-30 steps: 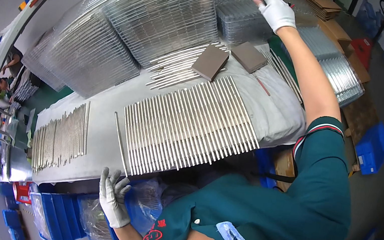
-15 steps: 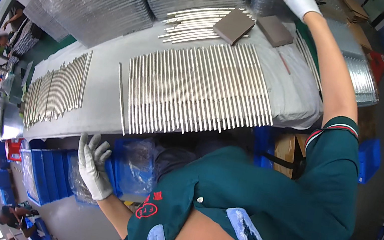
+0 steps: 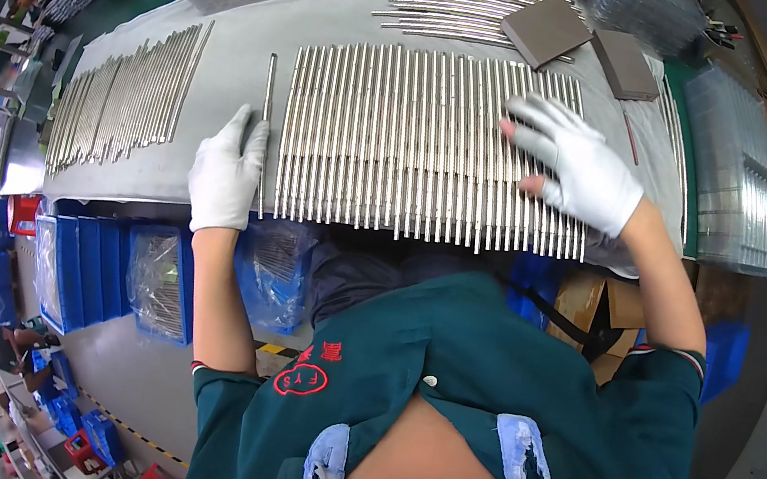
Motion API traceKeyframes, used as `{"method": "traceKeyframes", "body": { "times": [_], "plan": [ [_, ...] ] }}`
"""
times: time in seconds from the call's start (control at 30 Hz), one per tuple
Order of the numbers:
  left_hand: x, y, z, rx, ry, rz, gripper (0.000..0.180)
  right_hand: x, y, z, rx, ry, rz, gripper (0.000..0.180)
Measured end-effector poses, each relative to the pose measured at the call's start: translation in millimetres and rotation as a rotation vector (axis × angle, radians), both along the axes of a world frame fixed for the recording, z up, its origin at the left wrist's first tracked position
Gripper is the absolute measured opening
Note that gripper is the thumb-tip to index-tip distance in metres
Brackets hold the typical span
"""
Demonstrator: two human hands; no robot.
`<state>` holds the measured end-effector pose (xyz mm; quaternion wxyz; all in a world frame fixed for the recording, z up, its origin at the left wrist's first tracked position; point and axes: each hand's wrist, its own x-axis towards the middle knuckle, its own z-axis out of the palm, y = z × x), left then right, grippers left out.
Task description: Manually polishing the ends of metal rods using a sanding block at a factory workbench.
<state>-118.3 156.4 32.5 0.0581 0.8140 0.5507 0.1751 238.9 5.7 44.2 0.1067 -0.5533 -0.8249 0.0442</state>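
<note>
Rods [image 3: 420, 139] lined in wide row on worktop [image 3: 222, 111]. Right hand [image 3: 578, 166] flat, fingers spread, resting on row. Left hand [image 3: 228, 168] flat beside single rod [image 3: 265, 128], apparently touching. Second batch [image 3: 123, 100] left; loose rods [image 3: 453, 8] behind remain unsorted.

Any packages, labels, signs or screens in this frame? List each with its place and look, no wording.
Clear plastic bags: in blue bins under the table's front edge, holding metal rods.
Cardboard box: under the table's right part, brown, flaps open.
Round emblem: red outline on the person's green shirt.
Clear plastic trays: stacked right of the table, ribbed.
No signs or screens that I can make out.
</note>
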Motion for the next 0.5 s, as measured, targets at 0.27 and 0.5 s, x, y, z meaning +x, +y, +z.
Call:
{"method": "traceKeyframes", "body": {
  "times": [0.27, 0.5],
  "plan": [
    [36.8, -16.2, 1.0, -0.016, 0.058, -0.055, 0.043, -2.2, -9.2, -9.8, 0.044, 0.141, -0.047, 0.059],
    [24.7, -18.4, -7.0, 0.036, 0.001, -0.115, 0.045, 70.2, 39.0, 18.4, 0.343, 0.275, -0.561, 0.073]
  ]
}}
